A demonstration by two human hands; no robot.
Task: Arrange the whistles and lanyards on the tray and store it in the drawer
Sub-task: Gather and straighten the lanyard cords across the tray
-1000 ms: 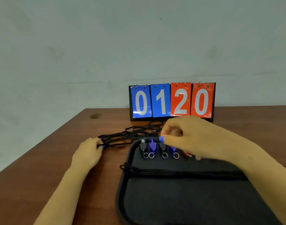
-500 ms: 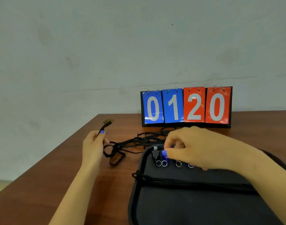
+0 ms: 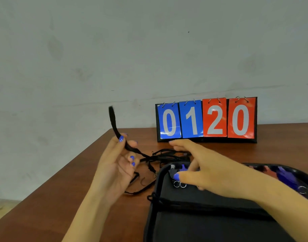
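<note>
My left hand (image 3: 117, 159) is raised above the table, pinching a black lanyard (image 3: 114, 124) whose loop stands up past my fingers. Its tail runs down into a tangle of black lanyards (image 3: 167, 155) on the table beside the tray. My right hand (image 3: 203, 167) lies over the far edge of the black tray (image 3: 193, 224), fingers spread across a row of black, blue and red whistles (image 3: 177, 169) with metal rings. More whistles (image 3: 282, 175) show at the tray's far right. One black lanyard (image 3: 167, 201) lies straight across the tray.
A flip scoreboard (image 3: 206, 119) reading 0120 stands at the back of the brown wooden table (image 3: 45, 212), against a grey wall. The table's left edge runs diagonally close to my left forearm.
My left hand has lifted a lanyard out of the tangle, up off the table. My right hand has stayed over the whistles, fingers now more spread. The camera has shifted left.
</note>
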